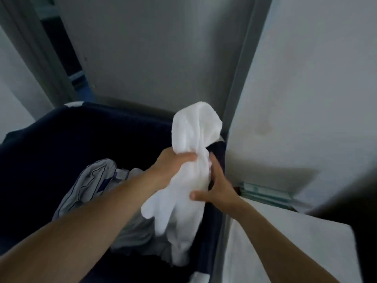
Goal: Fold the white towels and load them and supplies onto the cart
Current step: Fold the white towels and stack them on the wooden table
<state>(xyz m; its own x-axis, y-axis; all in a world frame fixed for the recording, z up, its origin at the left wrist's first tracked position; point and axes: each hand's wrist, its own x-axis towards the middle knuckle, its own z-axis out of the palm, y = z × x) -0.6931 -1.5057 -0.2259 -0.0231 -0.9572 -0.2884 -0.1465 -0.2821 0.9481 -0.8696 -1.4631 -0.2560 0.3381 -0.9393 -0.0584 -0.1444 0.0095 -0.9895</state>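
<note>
White towel (195, 127), bunched in the closed left grip (175, 163) and pinched by the right grip (216, 188) above the navy bin (81, 129), may drop onto the grey linen (91, 180) below if either loosens during unfurling.

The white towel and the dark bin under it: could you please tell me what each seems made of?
White towel: soft cloth, probably cotton terry; it bunches limply and looks fuzzy, matte. Dark bin: likely woven navy fabric, matte, with a sagging rim; blur leaves the weave unclear.
</note>
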